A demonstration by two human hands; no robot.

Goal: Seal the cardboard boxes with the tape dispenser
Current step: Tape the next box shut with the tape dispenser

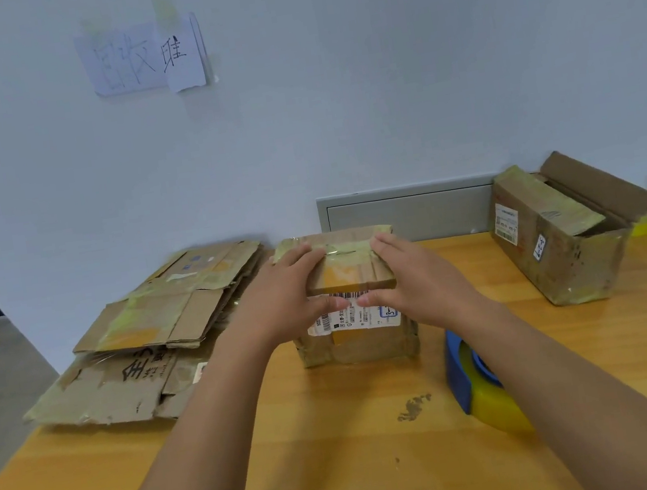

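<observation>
Both hands down on the small cardboard box [350, 303] at mid-tabletop [300, 437], left hand [285, 292] and right hand [410, 273] spread wide, fingers flat across the top flaps, thumbs meeting on the front label — likely pinning the flaps shut for taping. Tape dispenser [481, 385] lying unheld just right of the box, under the right forearm. Open box [559, 234] waiting far right, flattened cartons [150, 333] stacked left.

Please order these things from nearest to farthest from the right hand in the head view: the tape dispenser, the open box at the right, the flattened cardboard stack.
Measured from the right hand:
1. Tape dispenser, on the table just below the right forearm.
2. Open box, at the right by the wall.
3. Flattened cardboard stack, at the left, beyond the left hand.
</observation>
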